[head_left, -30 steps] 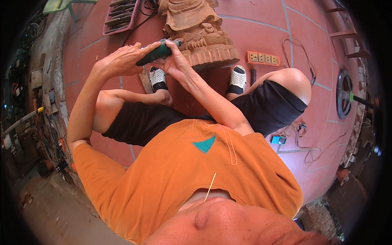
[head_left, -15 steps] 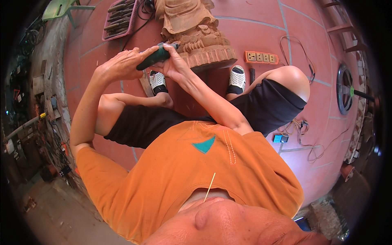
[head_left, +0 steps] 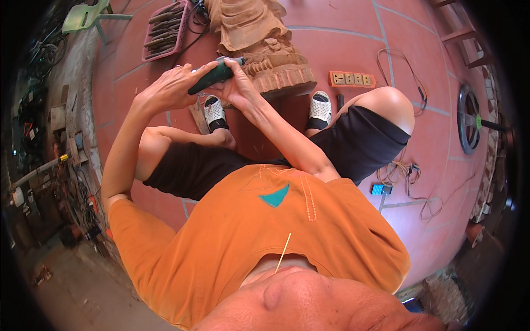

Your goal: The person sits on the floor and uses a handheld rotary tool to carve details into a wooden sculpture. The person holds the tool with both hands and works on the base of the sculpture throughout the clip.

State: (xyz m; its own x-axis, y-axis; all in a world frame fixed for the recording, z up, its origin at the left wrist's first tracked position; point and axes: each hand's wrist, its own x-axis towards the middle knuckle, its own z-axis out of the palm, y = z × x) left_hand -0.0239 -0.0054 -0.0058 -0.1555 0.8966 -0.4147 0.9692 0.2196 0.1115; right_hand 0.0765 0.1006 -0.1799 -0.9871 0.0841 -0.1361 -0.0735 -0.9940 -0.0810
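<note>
A dark green rotary tool (head_left: 210, 78) is held between both hands, its dark tip pointing right at the lower left side of a carved wooden statue (head_left: 259, 38). My left hand (head_left: 171, 88) is wrapped round the tool's rear, with a finger stretched along its top. Around the front part closes my right hand (head_left: 238, 87), thumb up near the tip. The statue lies on the floor, its scalloped base (head_left: 284, 80) towards me. Whether the tip touches the wood cannot be made out.
A pink basket (head_left: 146, 47) of chisel-like tools stands left of the statue, beside a green stool (head_left: 83, 17). To the right lie an orange power strip (head_left: 351, 79), a blue phone (head_left: 381, 190) and loose cables (head_left: 408, 172). A black wheel-like ring (head_left: 468, 119) stands far right.
The whole view has shifted slightly. Both hands keep their hold on the rotary tool, which sits a little farther right against the statue's edge.
</note>
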